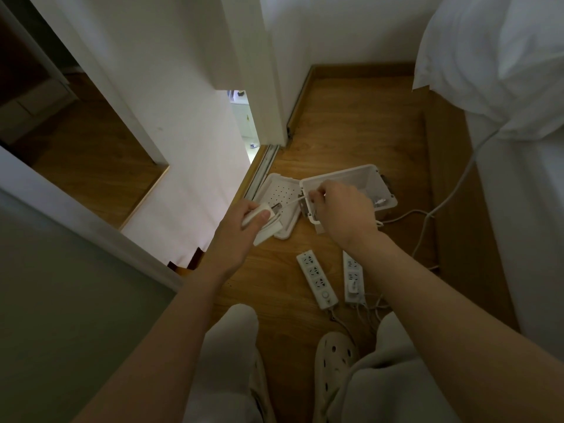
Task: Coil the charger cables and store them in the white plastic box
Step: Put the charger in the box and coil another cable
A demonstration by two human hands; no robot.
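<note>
Over the wooden floor (pixel 351 117), the left hand (pixel 241 228) grips a white charger plug (pixel 270 231). The right hand (pixel 341 209) pinches its cable (pixel 290 203) near the white plastic box (pixel 351 171).

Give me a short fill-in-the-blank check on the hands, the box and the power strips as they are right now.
1. The left hand has its grip on the white charger, and the right hand pinches its thin white ____.
2. The white plastic box is open, and its lid lies flat to its ____.
3. The power strip with a plug in it lies to the ____ of the other power strip.

Missing words: cable; left; right
</note>
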